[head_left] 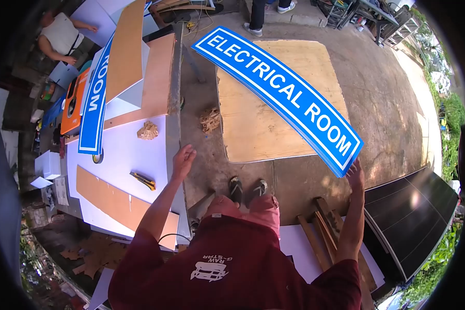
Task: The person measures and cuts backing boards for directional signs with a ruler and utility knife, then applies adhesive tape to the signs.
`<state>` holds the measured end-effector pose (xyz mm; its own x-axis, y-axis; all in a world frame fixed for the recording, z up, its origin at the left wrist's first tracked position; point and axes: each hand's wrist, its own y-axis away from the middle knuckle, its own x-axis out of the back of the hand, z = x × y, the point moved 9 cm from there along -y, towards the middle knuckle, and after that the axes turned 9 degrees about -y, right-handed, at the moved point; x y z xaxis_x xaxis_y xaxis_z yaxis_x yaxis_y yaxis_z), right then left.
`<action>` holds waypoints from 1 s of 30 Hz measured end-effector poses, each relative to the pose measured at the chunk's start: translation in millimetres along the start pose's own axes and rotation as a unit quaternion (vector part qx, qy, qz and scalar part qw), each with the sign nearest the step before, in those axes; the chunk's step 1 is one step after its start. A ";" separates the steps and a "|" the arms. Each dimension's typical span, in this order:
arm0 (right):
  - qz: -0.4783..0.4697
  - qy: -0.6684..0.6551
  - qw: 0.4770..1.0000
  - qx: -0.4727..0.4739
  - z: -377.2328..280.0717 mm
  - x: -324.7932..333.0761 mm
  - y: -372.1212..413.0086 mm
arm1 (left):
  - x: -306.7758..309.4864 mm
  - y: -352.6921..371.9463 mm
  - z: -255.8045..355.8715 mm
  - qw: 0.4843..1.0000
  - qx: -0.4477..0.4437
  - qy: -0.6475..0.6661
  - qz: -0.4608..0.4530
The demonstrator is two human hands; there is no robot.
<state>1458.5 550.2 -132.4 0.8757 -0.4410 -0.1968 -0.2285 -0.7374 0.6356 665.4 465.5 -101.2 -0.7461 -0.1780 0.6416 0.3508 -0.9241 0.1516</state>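
Observation:
A stack of long blue signs [279, 95] lettered "ELECTRICAL ROOM" in white lies diagonally across a plywood board [274, 139], both ends reaching past the board. At the stack's near right corner is my right hand [355, 175], its fingers against the edge and partly hidden behind it. My left hand [183, 161] is held beside the worktable's edge with fingers loosely bent and nothing visible in it. On the white tabletop [126, 147] nearby are a yellow-and-black utility knife [142, 181] and a crumpled brown wad [148, 130].
Another blue sign [94, 116] and brown sheets [126, 49] lie on the table, beside an orange machine [75, 101]. A person [62, 36] is at far left; another person's legs [257, 15] show at the top. Wood strips [323, 230] and a dark panel [413, 217] are at right.

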 end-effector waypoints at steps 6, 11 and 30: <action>0.005 -0.087 0.996 -0.009 -10.6 -13.8 -28.2 | -59.0 -136.8 37.8 0.961 0.163 0.214 -0.068; -0.046 -0.168 0.985 -0.005 -17.2 -32.0 -47.8 | -81.4 -220.6 83.7 0.940 0.191 0.278 -0.054; 0.068 -0.100 0.991 -0.059 -35.8 -68.0 -44.1 | -77.3 -473.9 101.8 0.848 0.186 0.496 -0.003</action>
<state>1424.3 631.1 -120.3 0.7353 -0.6336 -0.2407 -0.2763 -0.6045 0.7472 614.5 951.7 -146.1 -0.7930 -0.5404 -0.2815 0.3611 -0.7889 0.4972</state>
